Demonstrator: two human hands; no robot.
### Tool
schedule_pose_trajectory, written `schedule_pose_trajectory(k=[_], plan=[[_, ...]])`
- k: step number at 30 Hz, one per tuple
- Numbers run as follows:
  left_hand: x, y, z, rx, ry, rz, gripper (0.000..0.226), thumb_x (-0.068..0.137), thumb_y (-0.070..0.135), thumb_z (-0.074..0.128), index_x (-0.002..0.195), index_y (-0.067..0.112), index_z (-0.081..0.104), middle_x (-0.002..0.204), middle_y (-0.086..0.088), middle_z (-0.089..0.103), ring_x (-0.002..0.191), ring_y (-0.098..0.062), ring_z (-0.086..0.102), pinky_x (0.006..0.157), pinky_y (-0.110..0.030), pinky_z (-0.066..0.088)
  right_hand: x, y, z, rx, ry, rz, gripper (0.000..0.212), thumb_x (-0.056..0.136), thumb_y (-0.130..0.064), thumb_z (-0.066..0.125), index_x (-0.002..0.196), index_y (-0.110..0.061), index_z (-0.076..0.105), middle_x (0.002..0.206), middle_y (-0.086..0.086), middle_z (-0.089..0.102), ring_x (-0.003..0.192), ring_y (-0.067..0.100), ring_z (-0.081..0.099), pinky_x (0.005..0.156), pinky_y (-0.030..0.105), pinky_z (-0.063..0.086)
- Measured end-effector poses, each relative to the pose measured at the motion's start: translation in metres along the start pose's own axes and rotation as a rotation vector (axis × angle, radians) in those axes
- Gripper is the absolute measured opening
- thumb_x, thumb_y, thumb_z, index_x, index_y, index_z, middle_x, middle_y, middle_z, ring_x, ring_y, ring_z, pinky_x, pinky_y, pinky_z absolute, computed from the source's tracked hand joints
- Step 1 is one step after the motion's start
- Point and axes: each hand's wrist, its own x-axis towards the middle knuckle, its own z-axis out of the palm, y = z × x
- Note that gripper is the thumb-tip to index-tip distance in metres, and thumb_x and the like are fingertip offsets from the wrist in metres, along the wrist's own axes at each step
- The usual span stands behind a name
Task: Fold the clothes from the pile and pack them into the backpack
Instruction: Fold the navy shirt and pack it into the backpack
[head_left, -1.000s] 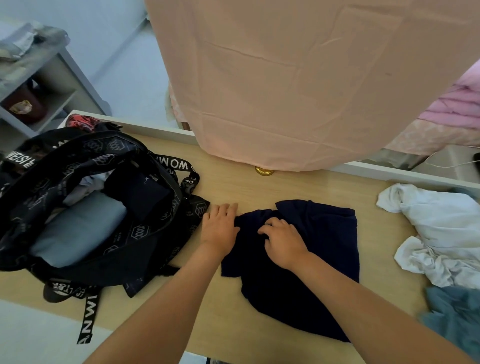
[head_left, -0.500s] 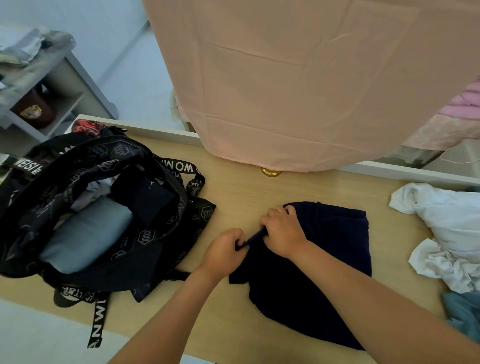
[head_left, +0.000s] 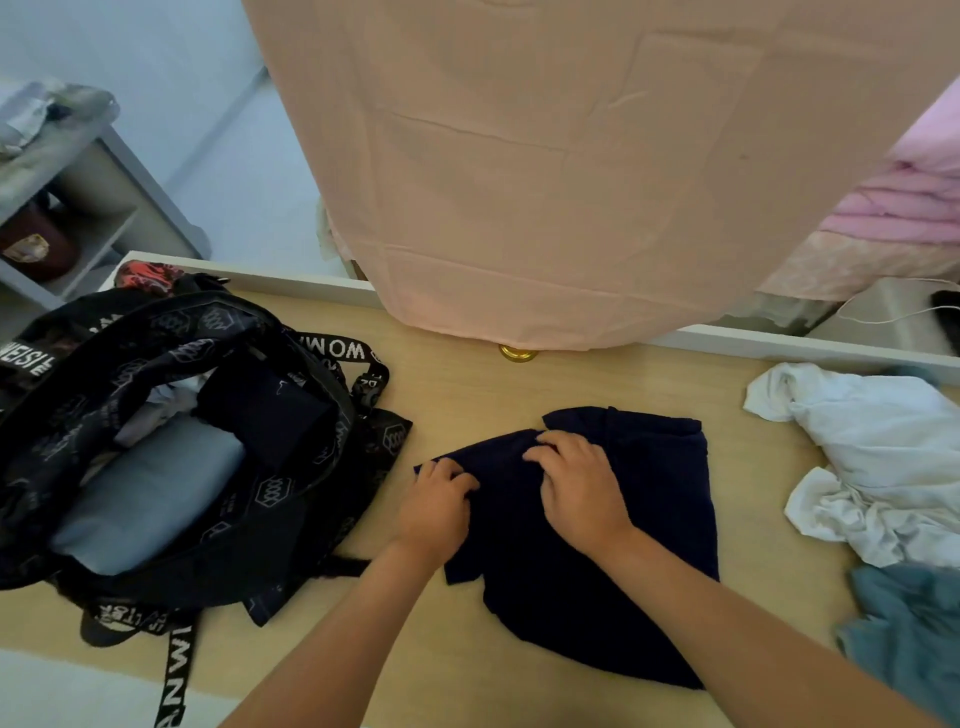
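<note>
- I see the left hand (head_left: 439, 512) and right hand (head_left: 582, 488) close together, fingers curled, both gripping the navy garment (head_left: 623, 561) at its far-left edge.
- The navy garment lies mid-table (head_left: 519, 395).
- The backpack (head_left: 270, 491) is open at left with folded clothes inside, just beside the garment.
- Pile at right: white garment (head_left: 883, 457), with the blue-grey garment (head_left: 914, 639) nearer.

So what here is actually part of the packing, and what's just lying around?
Part of the job: navy garment, held by left hand and right hand; black backpack; white garment and teal garment, unfolded.
Just lying about: peach cloth, small gold object, grey shelf.
</note>
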Motion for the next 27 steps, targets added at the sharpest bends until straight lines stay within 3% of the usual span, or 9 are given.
schedule_pose_trajectory(k=[2, 5, 7, 10, 14, 16, 18, 20, 27], plan=[[-0.004, 0.016, 0.002, -0.027, 0.141, 0.008, 0.028, 0.096, 0.028, 0.05, 0.122, 0.029, 0.061, 0.121, 0.008, 0.052, 0.112, -0.016, 0.045, 0.097, -0.029, 0.037, 0.0, 0.007, -0.011, -0.127, 0.095, 0.173, 0.04, 0.084, -0.018, 0.066, 0.123, -0.021, 0.06, 0.125, 0.002, 0.054, 0.111, 0.021, 0.053, 0.09, 0.036, 0.048], [-0.014, 0.049, 0.01, -0.177, 0.064, 0.198, 0.024, 0.092, 0.038, 0.059, 0.114, 0.031, 0.06, 0.107, 0.012, 0.053, 0.101, -0.011, 0.05, 0.086, -0.029, 0.045, 0.005, 0.017, -0.022, -0.306, -0.142, 0.417, 0.064, 0.085, -0.041, 0.068, 0.138, -0.019, 0.042, 0.126, 0.007, 0.049, 0.108, 0.024, 0.054, 0.083, 0.036, 0.051], [-0.021, 0.067, 0.019, -0.19, -0.125, 0.253, 0.043, 0.084, 0.051, 0.065, 0.121, 0.031, 0.055, 0.11, 0.012, 0.052, 0.103, -0.009, 0.049, 0.085, -0.03, 0.047, 0.01, 0.02, -0.027, -0.28, -0.269, 0.484, 0.044, 0.092, -0.037, 0.059, 0.13, -0.017, 0.047, 0.118, 0.005, 0.058, 0.098, 0.023, 0.061, 0.072, 0.036, 0.052], [-0.026, 0.074, 0.03, 0.005, -0.218, 0.243, 0.07, 0.073, 0.06, 0.07, 0.131, 0.03, 0.045, 0.116, 0.008, 0.052, 0.105, -0.013, 0.048, 0.087, -0.033, 0.045, 0.021, 0.022, -0.033, -0.148, -0.26, 0.533, 0.023, 0.098, -0.034, 0.044, 0.105, -0.016, 0.058, 0.097, 0.0, 0.066, 0.081, 0.021, 0.062, 0.056, 0.031, 0.042], [-0.034, 0.064, 0.031, -0.125, -0.181, 0.094, 0.044, 0.087, 0.033, 0.062, 0.128, 0.025, 0.048, 0.098, 0.004, 0.065, 0.087, -0.015, 0.061, 0.076, -0.034, 0.053, 0.05, 0.009, -0.05, 0.441, -0.176, 0.766, 0.033, 0.098, -0.036, 0.042, 0.076, -0.015, 0.055, 0.076, 0.002, 0.061, 0.067, 0.02, 0.058, 0.055, 0.031, 0.042], [-0.039, 0.058, 0.027, -0.336, -0.176, -0.009, 0.026, 0.091, 0.024, 0.056, 0.117, 0.023, 0.055, 0.086, 0.005, 0.066, 0.075, -0.012, 0.062, 0.069, -0.033, 0.055, 0.061, -0.004, -0.056, 0.837, -0.186, 0.882, 0.021, 0.098, -0.026, 0.046, 0.091, -0.014, 0.062, 0.084, 0.007, 0.065, 0.072, 0.022, 0.063, 0.062, 0.033, 0.051], [-0.046, 0.051, 0.021, -0.515, -0.154, -0.152, 0.011, 0.093, 0.018, 0.052, 0.102, 0.023, 0.057, 0.079, 0.003, 0.066, 0.067, -0.01, 0.062, 0.064, -0.029, 0.053, 0.064, -0.011, -0.055, 1.008, -0.24, 0.846, 0.022, 0.098, -0.023, 0.051, 0.119, -0.02, 0.058, 0.106, 0.004, 0.067, 0.089, 0.019, 0.068, 0.067, 0.032, 0.055], [-0.056, 0.041, 0.017, -0.601, -0.121, -0.312, 0.01, 0.094, 0.016, 0.048, 0.095, 0.023, 0.056, 0.076, 0.002, 0.065, 0.063, -0.01, 0.06, 0.061, -0.026, 0.049, 0.059, -0.012, -0.046, 0.944, -0.26, 0.737, 0.036, 0.097, -0.019, 0.055, 0.132, -0.023, 0.052, 0.121, -0.001, 0.062, 0.103, 0.014, 0.063, 0.078, 0.027, 0.053], [-0.083, 0.015, 0.025, -0.511, -0.109, -0.52, 0.032, 0.094, 0.026, 0.053, 0.125, 0.02, 0.048, 0.083, 0.006, 0.063, 0.072, -0.009, 0.061, 0.057, -0.024, 0.043, -0.005, -0.005, -0.002, 0.172, -0.197, 0.293, 0.045, 0.09, -0.015, 0.06, 0.133, -0.026, 0.053, 0.138, -0.004, 0.046, 0.125, 0.017, 0.044, 0.106, 0.031, 0.039]])
